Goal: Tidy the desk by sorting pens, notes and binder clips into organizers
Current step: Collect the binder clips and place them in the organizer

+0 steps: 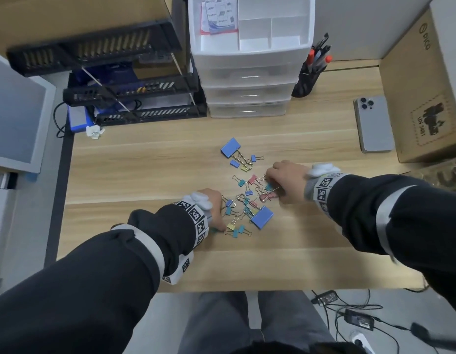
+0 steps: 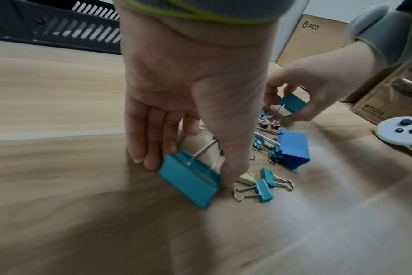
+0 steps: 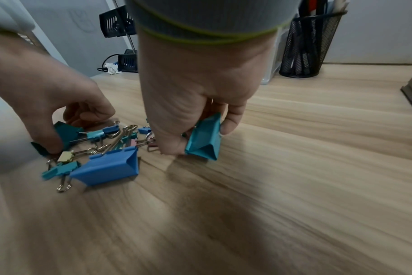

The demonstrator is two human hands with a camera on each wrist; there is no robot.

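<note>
Several small coloured binder clips lie heaped in the middle of the wooden desk. My left hand sits at the heap's left edge. In the left wrist view this hand pinches a large teal binder clip between thumb and fingers, low on the desk. My right hand is at the heap's right side. There it pinches another teal binder clip, tilted on edge. A big blue clip lies between the hands, and another lies farther back.
A white drawer organizer stands at the back, with notes in its top tray. A black mesh pen cup with pens is to its right. Black stacked trays are at back left. A phone and a cardboard box are at the right.
</note>
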